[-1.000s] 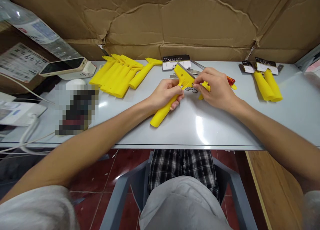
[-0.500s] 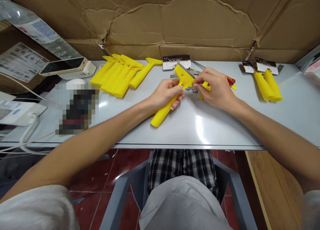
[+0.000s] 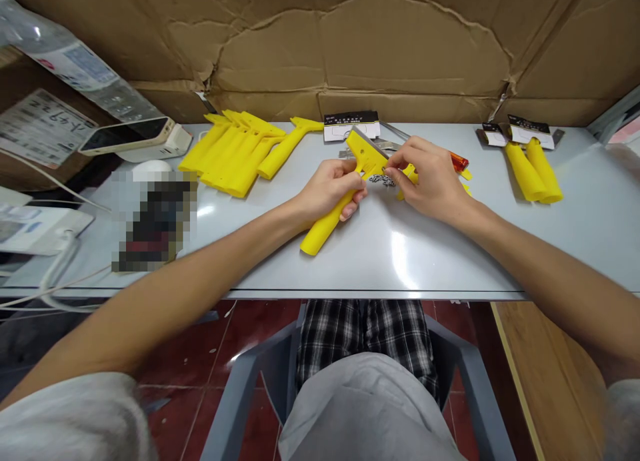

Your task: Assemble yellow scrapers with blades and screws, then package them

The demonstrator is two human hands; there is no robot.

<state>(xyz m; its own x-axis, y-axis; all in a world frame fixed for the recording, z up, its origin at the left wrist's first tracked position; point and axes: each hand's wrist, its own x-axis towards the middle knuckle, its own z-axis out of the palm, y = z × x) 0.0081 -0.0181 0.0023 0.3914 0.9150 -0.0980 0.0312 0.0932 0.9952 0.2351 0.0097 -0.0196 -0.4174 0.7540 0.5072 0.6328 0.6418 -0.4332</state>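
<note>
My left hand is closed round the handle of a yellow scraper, which I hold tilted above the table. A metal blade strip runs along the edge of the scraper's head. At the right end of that head, the thumb and forefinger of my right hand are pinched together. A tiny dark spot shows at those fingertips, too small to name. Just below lies a small heap of metal screws. Partly hidden behind my right hand are more yellow pieces and a red-orange tool handle.
Several yellow scraper handles lie in a row at the back left. Black-and-white header cards stand behind the scraper. Two carded yellow scrapers lie at right. A phone, cables and a plastic bottle crowd the left side.
Almost nothing differs. Both hands keep their hold at the scraper, with only a tiny shift of the view.
</note>
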